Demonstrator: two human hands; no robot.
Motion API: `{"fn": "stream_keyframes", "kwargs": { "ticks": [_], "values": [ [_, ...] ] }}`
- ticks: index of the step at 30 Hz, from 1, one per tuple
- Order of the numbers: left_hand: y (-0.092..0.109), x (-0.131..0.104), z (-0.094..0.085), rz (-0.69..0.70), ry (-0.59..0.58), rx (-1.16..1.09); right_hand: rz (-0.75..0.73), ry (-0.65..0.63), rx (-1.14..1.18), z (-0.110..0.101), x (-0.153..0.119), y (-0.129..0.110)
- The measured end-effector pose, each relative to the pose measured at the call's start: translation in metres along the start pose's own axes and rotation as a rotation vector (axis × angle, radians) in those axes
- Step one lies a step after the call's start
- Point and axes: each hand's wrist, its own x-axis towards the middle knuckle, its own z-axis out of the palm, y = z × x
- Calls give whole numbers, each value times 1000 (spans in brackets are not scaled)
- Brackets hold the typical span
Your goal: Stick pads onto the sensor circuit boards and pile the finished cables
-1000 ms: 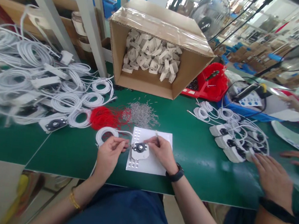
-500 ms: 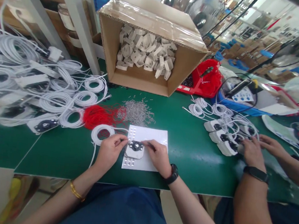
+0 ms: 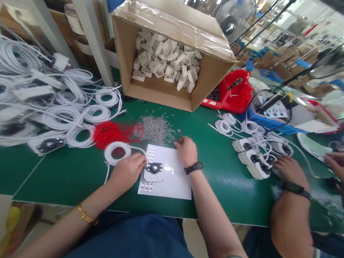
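A white housing (image 3: 153, 175) with a black part on top lies on a white sheet (image 3: 176, 181). My left hand (image 3: 129, 167) is closed at the left edge of this housing, its fingertips on the white cable there. The cable leads to a white coil (image 3: 117, 153) left of the sheet. Above the sheet's upper right corner, my right hand (image 3: 186, 150) pinches a small, slim, greyish piece (image 3: 180, 134), too small to identify. A pile of small metal pins (image 3: 155, 129) lies just left of that hand, beside red threads (image 3: 108, 134).
An open cardboard box (image 3: 172, 16) of white parts stands behind the pins. Coiled cables (image 3: 63, 117) fill the left side. A red tray (image 3: 235, 92) and a blue tray (image 3: 275, 124) stand at back right. A co-worker's hands (image 3: 291, 171) are near white housings (image 3: 253, 162) on the right.
My right hand has moved from the housing up and right, towards the pins, and now holds a slim piece upward. My left hand stays by the housing. The co-worker's hands have moved apart.
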Motion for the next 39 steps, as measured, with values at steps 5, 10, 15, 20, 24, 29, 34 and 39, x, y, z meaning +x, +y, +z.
{"fn": "stream_keyframes", "kwargs": {
  "ticks": [5,10,15,20,24,29,34,39],
  "values": [
    [-10,-18,8,250,157,231,-18,-54,-75,7,12,-9],
    [-4,-19,7,227,181,334,-92,-41,-26,-4,5,-17],
    [-3,-2,-4,241,8,333,-180,-19,387,-7,-52,-13],
    [-10,-13,1,209,2,289,61,-3,888,17,-117,1],
    [-11,-35,11,159,-10,154,92,179,777,25,-134,1],
    [4,-49,6,-142,-50,-293,-3,185,576,17,-136,-1],
    [25,-48,-24,-973,49,-1342,-211,224,479,20,-142,0],
    [27,-43,-35,-1263,191,-1625,-441,284,346,31,-146,6]
  ]
}}
